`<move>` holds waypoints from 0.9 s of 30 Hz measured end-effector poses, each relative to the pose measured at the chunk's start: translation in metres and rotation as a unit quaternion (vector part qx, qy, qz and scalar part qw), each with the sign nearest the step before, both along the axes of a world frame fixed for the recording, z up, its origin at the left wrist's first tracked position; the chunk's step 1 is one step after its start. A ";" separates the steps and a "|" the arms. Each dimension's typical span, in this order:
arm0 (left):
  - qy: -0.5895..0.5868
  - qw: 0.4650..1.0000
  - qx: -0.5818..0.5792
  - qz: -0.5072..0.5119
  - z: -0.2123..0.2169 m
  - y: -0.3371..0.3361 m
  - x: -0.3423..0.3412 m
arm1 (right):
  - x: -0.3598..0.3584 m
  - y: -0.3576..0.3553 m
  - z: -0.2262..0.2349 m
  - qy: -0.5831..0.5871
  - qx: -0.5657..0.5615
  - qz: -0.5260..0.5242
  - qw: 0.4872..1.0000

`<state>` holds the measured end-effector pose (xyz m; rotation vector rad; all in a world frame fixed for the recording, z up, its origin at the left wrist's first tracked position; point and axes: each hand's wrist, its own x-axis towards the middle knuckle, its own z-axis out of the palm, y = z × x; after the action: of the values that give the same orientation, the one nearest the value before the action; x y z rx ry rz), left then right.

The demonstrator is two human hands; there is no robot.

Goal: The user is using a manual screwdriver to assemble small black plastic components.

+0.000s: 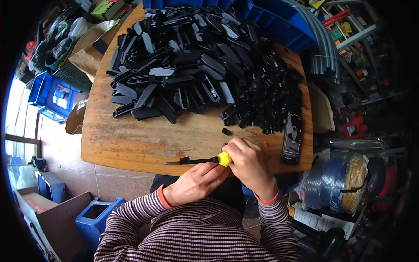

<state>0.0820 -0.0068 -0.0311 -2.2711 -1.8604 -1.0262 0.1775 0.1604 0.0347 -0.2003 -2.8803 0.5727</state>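
Close to the table's near edge, my right hand (249, 160) is closed around the yellow handle of a screwdriver (224, 158). The tool's dark shaft points left, above my left hand, with its tip over the wood. My left hand (198, 183) has its fingers pressed together just under the handle, meeting the right fingers; what they pinch, if anything, is hidden. A small black part (226, 131) lies alone on the table beyond my right hand. Behind it spreads a heap of small black plastic pieces (266, 94), joined to a large pile of long black plastic housings (187, 61).
A phone (292, 139) with a lit screen lies at the right edge of the wooden table (118, 144). Blue bins (279, 22) stand at the back. Coiled tubing (325, 192) sits to the right, and a blue plastic container (97, 216) on the floor to the left.
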 end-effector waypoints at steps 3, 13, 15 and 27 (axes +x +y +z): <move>-0.019 1.000 -0.011 -0.013 -0.006 -0.002 0.002 | 0.000 0.003 0.002 -0.007 0.003 0.021 1.000; -0.004 1.000 0.022 -0.004 0.000 0.005 0.000 | -0.006 0.020 0.019 0.244 -0.422 -0.043 0.872; -0.009 1.000 0.013 -0.003 0.002 0.003 -0.001 | -0.015 0.026 0.022 0.401 -0.644 0.065 0.649; -0.026 0.984 -0.015 0.177 0.028 0.028 0.011 | -0.016 0.028 0.007 0.177 -0.346 -0.187 0.902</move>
<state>0.0925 0.0207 -0.0027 -1.8434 -2.2056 -1.0112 0.1612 0.1882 0.0420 -0.6533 -2.1021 1.3580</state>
